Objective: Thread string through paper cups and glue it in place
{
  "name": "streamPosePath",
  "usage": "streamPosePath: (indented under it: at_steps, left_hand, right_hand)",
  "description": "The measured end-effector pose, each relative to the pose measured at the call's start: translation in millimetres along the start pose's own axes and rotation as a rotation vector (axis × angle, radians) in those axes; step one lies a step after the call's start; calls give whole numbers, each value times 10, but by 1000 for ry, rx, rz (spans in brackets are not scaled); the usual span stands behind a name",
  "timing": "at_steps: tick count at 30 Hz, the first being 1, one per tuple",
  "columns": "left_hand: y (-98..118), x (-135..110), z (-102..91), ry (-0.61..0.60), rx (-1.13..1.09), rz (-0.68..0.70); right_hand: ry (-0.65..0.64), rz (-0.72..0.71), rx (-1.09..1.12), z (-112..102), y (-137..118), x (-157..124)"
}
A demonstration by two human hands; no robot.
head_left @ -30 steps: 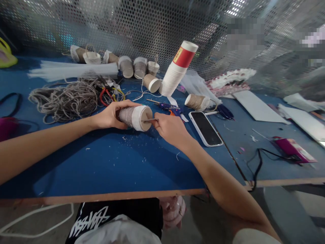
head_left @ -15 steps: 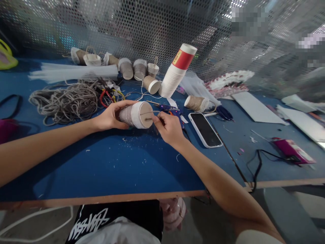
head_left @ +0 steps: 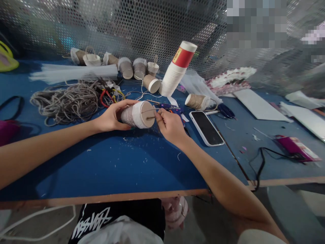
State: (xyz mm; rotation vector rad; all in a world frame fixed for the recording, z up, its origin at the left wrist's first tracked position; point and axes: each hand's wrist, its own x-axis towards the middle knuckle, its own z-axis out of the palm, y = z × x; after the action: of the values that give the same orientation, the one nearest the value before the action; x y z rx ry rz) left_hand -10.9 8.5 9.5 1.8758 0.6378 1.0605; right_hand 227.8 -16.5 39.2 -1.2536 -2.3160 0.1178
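Observation:
My left hand (head_left: 115, 117) is wrapped round a paper cup (head_left: 138, 115) that lies on its side in the air, wound with grey-brown cord and banded in white near its base. The cup's round bottom faces right. Grey cord (head_left: 150, 110) comes out of that bottom in a loop. My right hand (head_left: 169, 123) pinches the cord between thumb and forefinger, just right of the cup. A heap of loose grey cord (head_left: 67, 103) lies left of the cup, beside scissors with red handles (head_left: 103, 98).
A tilted stack of white paper cups (head_left: 174, 76) stands behind my right hand. Several cord-wrapped cups (head_left: 126, 68) line the back by the perforated metal screen. A phone (head_left: 207, 128), a wrapped cup (head_left: 197, 101), white boards (head_left: 261, 105) and a purple packet (head_left: 297, 148) lie rightward.
The right hand has moved slightly right, away from the cup's bottom, with the cord still pinched. The left hand keeps its hold on the cup.

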Motion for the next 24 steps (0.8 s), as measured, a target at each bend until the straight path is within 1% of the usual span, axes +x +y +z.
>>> streamPosePath:
  at_steps: [5, 8, 14, 24]
  left_hand:
    - [-19, -4, -3, -1, -6, 12]
    - [-21, -5, -3, 9, -5, 27]
    - [3, -4, 2, 37, -6, 47]
    - [-27, -10, -16, 52, 18, 11]
  right_hand:
    - [-33, -19, -47, -21, -1, 27]
    - [-71, -25, -47, -53, -6, 46]
    - [-104, -35, -76, -107, -31, 41]
    - [-143, -7, -192, -128, -59, 48]
